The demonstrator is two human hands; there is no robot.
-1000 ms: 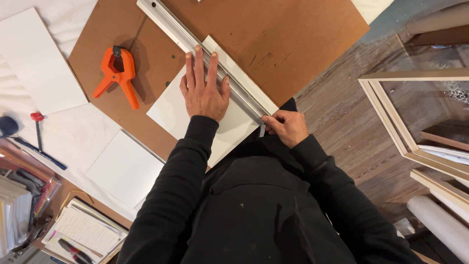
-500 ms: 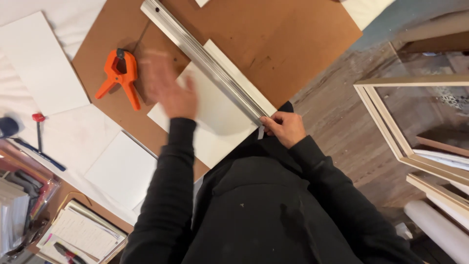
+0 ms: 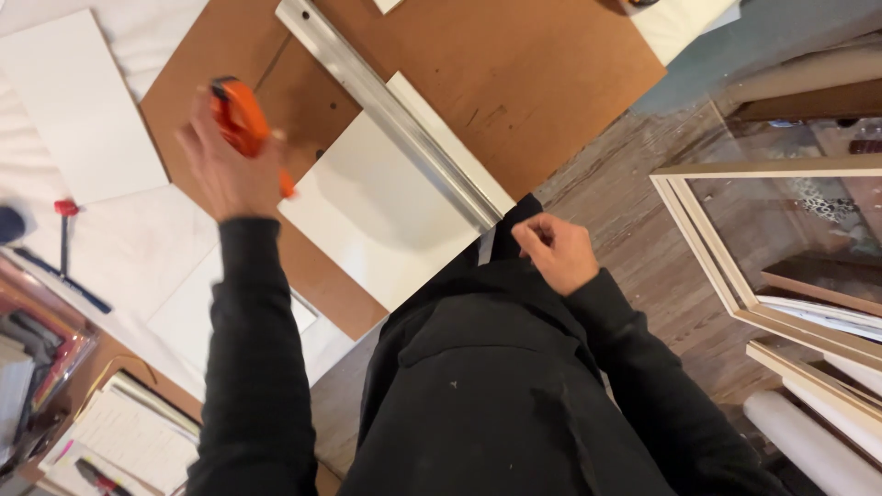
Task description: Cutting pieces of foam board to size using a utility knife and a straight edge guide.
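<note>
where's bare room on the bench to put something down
Bare brown board lies beyond the metal ruler, up to the bench's far edge. A smaller patch of board sits between the ruler, the white sheet and the left hand gripping the orange clamp. The near left corner is crowded with papers and pens.

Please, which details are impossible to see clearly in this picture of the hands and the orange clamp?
- Head view: the orange clamp is motion-blurred and half covered by the left hand; its jaws cannot be judged.
- Whatever the right hand holds is hidden inside its curled fingers.
- The metal straightedge is cut off by the top edge.
</note>
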